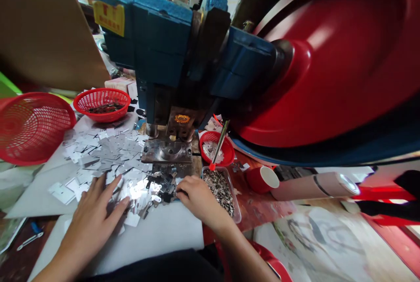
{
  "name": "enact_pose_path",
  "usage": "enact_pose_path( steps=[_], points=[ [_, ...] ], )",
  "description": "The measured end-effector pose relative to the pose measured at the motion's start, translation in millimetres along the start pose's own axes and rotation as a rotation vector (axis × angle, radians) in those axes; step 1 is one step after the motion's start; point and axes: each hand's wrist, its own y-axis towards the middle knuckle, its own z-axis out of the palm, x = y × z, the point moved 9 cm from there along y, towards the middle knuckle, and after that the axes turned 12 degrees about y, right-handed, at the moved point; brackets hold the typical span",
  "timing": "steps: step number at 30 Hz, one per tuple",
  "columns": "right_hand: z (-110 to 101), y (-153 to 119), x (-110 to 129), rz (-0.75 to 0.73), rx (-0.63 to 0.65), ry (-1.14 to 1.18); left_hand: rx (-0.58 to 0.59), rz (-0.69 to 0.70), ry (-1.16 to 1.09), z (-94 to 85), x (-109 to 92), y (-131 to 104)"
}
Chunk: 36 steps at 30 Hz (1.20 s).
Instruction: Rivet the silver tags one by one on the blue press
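My left hand (95, 212) lies with fingers spread over a pile of flat silver metal pieces (111, 150) on white sheets. At the right end of the pile, my right hand (195, 194) has its fingers curled together beside darker small parts (164, 183); anything between the fingertips is hidden. Behind the hands stands a blue press (157, 41) with a metal die plate (167, 151) at its base. Just right of my right hand sits a clear plastic box (238, 209) full of tiny metal bits.
A large red wheel (344, 54) fills the upper right. Red baskets (36, 128) stand at left, and a smaller red basket (229, 155) holds pieces behind the box. A red-and-white cup (257, 180) and a lidded cylinder (298, 187) are at right. A wrench (30, 241) lies lower left.
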Motion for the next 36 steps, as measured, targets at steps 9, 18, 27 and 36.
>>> enact_pose_path(
  steps=[9, 18, 27, 36],
  points=[
    [4.2, -5.8, -3.1, 0.029, -0.044, 0.0, 0.029, 0.198, -0.151, 0.2, -40.2, -3.0],
    [-1.6, -10.2, -15.0, 0.133, -0.105, 0.008, 0.014, 0.254, -0.175, -10.5, -29.8, -2.6],
    [-27.1, 7.0, -6.8, 0.078, -0.239, 0.077, -0.029, 0.207, -0.044, -21.7, -10.7, 1.3],
    [-62.8, 90.9, 9.5, -0.056, -0.417, -0.061, 0.023, 0.214, 0.044, -12.8, -25.8, 14.3]
  ],
)
